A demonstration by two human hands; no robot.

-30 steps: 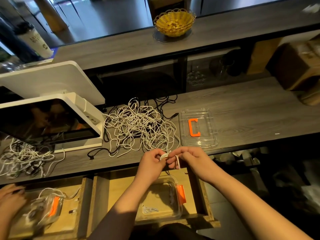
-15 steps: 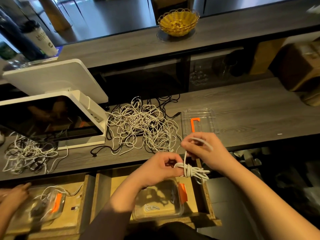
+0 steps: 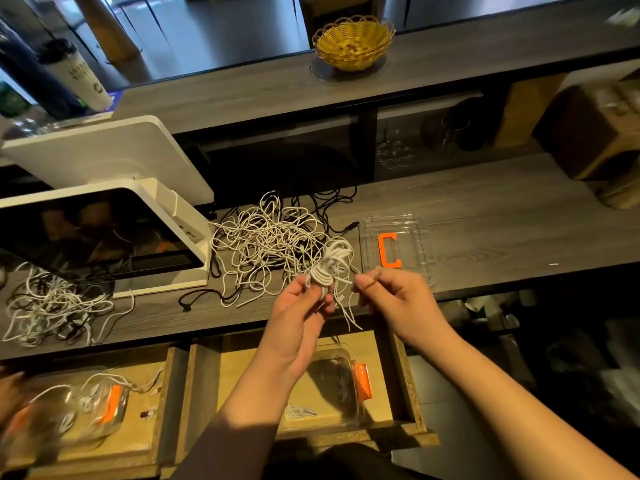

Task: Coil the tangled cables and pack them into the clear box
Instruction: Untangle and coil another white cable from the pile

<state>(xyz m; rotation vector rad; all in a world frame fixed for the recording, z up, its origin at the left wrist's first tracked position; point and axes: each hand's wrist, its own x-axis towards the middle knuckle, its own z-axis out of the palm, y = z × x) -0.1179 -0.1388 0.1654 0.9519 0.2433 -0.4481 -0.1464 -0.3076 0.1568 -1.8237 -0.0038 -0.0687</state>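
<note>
Now the left hand (image 3: 298, 306) grips a coiled white cable bundle (image 3: 325, 271) above the grey wooden counter (image 3: 485, 216) while the right hand (image 3: 391, 292) pinches its loose end, likely wrapping; next, tuck it and drop it into the clear plastic box (image 3: 343, 386).

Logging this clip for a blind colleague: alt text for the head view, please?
Left hand holds a coiled white cable while the right hand pinches its loose end, above an open clear box in a drawer. Tangled cables and a clear lid lie on the counter.

Bottom-left box (image 3: 65, 410) blurred, contents unclear
</note>
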